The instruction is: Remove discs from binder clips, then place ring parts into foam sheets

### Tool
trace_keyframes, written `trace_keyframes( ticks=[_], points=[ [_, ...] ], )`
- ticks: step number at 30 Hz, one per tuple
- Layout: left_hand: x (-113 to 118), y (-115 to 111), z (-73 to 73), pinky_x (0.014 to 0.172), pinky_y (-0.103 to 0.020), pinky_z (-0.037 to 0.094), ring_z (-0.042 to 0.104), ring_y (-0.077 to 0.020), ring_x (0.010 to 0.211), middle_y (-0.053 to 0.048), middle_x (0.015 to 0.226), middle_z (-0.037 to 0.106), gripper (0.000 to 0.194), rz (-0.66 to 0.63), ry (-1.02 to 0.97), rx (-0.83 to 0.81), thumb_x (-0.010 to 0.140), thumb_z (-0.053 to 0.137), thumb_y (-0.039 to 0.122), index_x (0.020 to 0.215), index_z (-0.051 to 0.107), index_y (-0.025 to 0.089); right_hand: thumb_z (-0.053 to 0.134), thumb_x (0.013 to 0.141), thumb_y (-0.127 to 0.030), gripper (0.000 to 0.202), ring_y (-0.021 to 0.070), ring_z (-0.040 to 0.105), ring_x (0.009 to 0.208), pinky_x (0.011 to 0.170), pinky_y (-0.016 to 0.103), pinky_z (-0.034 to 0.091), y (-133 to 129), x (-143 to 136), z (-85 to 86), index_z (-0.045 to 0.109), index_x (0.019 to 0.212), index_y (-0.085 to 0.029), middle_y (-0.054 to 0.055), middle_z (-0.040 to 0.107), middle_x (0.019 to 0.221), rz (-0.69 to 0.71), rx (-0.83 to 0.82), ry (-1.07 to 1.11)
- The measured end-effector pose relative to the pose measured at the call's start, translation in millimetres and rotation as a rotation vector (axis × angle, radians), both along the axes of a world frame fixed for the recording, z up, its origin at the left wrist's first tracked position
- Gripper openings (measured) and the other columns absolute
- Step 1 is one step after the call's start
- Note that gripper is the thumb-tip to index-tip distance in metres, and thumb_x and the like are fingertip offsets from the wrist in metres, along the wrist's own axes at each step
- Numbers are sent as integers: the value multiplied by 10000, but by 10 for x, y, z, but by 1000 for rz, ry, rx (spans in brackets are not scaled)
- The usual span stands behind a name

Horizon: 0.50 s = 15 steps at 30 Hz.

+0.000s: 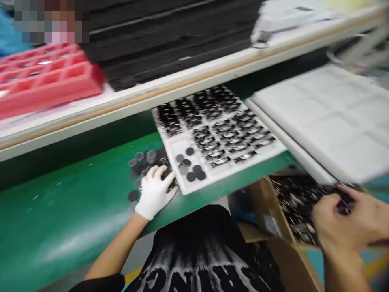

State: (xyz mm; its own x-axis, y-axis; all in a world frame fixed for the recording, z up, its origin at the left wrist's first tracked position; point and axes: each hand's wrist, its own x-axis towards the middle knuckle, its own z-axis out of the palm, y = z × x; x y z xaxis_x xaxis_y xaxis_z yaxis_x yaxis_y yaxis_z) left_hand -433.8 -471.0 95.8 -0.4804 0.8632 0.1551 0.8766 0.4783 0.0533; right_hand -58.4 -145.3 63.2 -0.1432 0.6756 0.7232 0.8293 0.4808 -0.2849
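My left hand (154,194), in a white glove with bare fingertips, lies on the green work surface with its fingers spread. It touches a loose pile of dark grey discs (151,155) and other dark pieces, partly hidden beneath it. Beside its fingertips is a white compartment tray (190,187) holding rows of black, shiny parts (214,148); several discs (191,176) lie in its near left compartment. My right hand (340,217), bare and blurred, is curled over a cardboard box at the lower right. Its fingers close round a small black part (345,206), whose kind is unclear.
The box (272,198) contains many black, shiny parts. White lidded or stacked trays (319,121) stand on the right. A raised ledge (127,103) crosses behind, with a red divided tray (51,99) at left and a dark conveyor belt (176,36) beyond. A person is at upper left.
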Motion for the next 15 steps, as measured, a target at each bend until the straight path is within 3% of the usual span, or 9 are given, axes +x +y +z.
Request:
trace_keyframes(
  ticks=[3, 5, 10, 15],
  points=[
    [-42, 78, -12, 896, -534, 506, 441, -445, 1361, -164, 1476, 538, 465, -41, 36, -14, 903, 662, 507, 1329, 684, 321, 565, 763, -175, 385, 417, 632, 1105, 965, 563, 460, 218, 850, -272, 761, 1072, -54, 312, 713, 1011, -323, -159, -88],
    [-49, 137, -23, 813, -480, 517, 512, -412, 1278, -161, 1418, 580, 444, -68, 44, -26, 949, 598, 446, 1372, 651, 321, 543, 815, -212, 354, 378, 630, 1094, 993, 524, 452, 206, 1064, -466, 743, 1062, -56, 286, 715, 1045, -286, -364, -69],
    [-92, 196, -95, 734, -420, 498, 615, -351, 1030, -132, 1232, 670, 373, -61, 74, 10, 952, 573, 396, 1285, 676, 264, 544, 839, -194, 256, 266, 623, 1055, 996, 405, 458, 174, 978, -870, 709, 1025, -135, 193, 717, 1108, -121, -591, -40],
    [-205, 88, -156, 875, -415, 537, 666, -301, 1074, -130, 1191, 690, 361, -73, 9, 255, 923, 630, 390, 1226, 657, 196, 580, 843, -250, 153, 266, 605, 1022, 958, 416, 443, 326, 1070, -889, 693, 918, -178, 178, 705, 1056, -54, -576, 5]
  ],
)
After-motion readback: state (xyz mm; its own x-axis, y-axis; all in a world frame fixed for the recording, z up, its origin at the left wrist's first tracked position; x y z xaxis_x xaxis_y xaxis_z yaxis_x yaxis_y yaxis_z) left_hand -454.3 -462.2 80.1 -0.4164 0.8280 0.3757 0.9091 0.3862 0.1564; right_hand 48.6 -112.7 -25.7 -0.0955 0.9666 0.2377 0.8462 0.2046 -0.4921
